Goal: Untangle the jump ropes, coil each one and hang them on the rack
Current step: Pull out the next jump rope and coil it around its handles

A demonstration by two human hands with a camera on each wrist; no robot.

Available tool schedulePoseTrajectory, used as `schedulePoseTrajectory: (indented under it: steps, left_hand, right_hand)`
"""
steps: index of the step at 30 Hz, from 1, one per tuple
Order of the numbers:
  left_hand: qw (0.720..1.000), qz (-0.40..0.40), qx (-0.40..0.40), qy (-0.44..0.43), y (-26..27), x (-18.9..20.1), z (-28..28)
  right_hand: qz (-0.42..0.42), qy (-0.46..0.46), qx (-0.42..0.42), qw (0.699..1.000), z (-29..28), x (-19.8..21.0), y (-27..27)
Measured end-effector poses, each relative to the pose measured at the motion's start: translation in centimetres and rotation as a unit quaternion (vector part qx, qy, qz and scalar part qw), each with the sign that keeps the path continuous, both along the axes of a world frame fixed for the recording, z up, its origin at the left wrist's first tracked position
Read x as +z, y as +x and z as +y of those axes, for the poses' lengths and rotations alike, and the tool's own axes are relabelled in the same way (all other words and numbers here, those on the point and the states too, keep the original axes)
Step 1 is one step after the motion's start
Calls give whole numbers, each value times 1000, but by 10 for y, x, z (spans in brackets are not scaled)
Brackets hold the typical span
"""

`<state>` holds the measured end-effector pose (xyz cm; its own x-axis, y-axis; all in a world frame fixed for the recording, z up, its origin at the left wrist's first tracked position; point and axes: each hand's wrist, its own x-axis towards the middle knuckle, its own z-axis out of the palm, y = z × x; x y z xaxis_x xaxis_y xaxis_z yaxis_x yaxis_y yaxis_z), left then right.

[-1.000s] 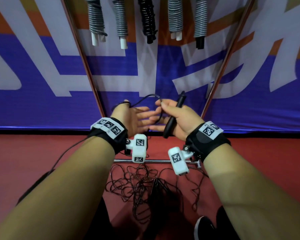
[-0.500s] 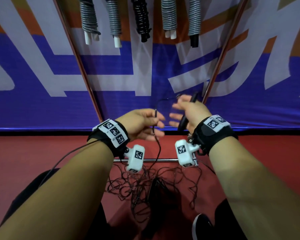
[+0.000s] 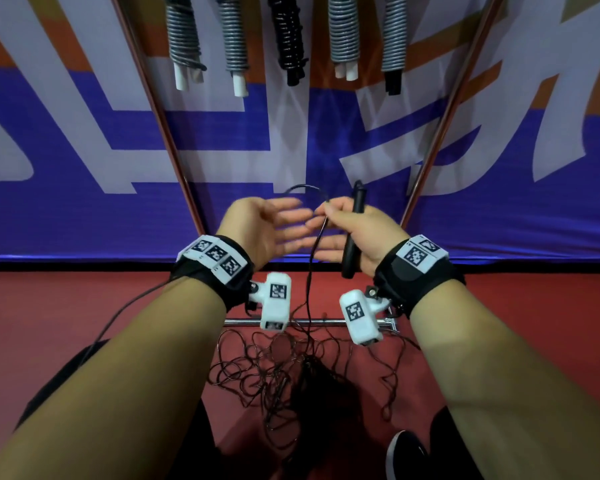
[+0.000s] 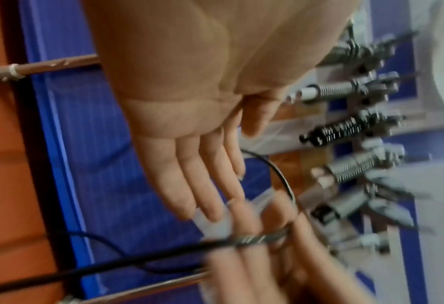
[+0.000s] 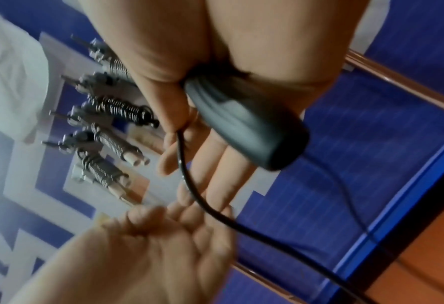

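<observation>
Your right hand (image 3: pixel 357 233) holds the black handle (image 3: pixel 352 233) upright between thumb and palm, thumb and forefinger pinching the black cord (image 3: pixel 309 282); the other fingers lie nearly straight. Your left hand (image 3: pixel 257 230) is spread flat, palm toward the right, gripping nothing. The cord drops to the tangled rope pile (image 3: pixel 291 368) on the red floor (image 3: pixel 84 306) (coiled ropes (image 3: pixel 288 32) hang on the rack (image 3: pixel 160 109) above)

A blue-and-white banner (image 3: pixel 84 140) hangs behind the red floor (image 3: pixel 66 306).
</observation>
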<state>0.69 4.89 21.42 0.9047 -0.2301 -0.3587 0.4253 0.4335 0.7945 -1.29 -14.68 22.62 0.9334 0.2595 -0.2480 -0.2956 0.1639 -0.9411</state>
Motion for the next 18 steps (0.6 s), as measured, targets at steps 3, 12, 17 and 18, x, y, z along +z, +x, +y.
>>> schedulePoseTrajectory:
  steps: [3, 12, 17, 18]
  left_hand:
    - [960, -38, -192, 198, -16, -11, -16]
    - [960, -81, -127, 236, -19, -16, -20]
    - [994, -95, 49, 20, -6, 13, -13]
    - [992, -94, 81, -14, -3, 14, -11]
  right_hand:
    - [6, 104, -76, 992, 0, 7, 4]
    - [37, 144, -119, 982, -12, 1, 21]
    - [69, -148, 27, 986, -17, -26, 14]
    - [82, -170, 81, 979, -16, -30, 9]
